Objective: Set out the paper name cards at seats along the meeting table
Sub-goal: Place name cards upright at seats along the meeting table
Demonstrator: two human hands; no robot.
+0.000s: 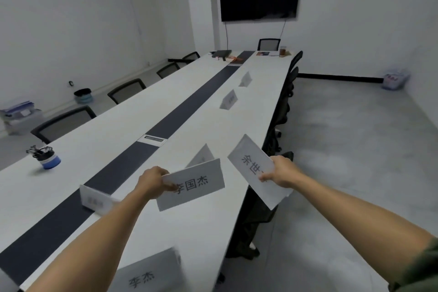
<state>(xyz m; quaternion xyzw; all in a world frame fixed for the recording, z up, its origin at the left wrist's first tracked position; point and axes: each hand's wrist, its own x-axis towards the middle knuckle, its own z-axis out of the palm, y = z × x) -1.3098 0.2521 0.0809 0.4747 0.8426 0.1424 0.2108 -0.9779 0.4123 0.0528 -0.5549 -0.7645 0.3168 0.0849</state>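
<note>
The left-hand card (193,188), thin white folded paper printed in black, hangs above the near right side of the surface (118,125), pinched at its short end by the fingers (164,173) of the left hand (151,182); the right-hand card (251,163), tilted over the edge, is pinched likewise by the right hand (282,172). Judging from the standing cards (229,100) farther along, each should be opened at its crease into a tent and set squarely on the smooth white top (light paper tips, so let go gently).
</note>
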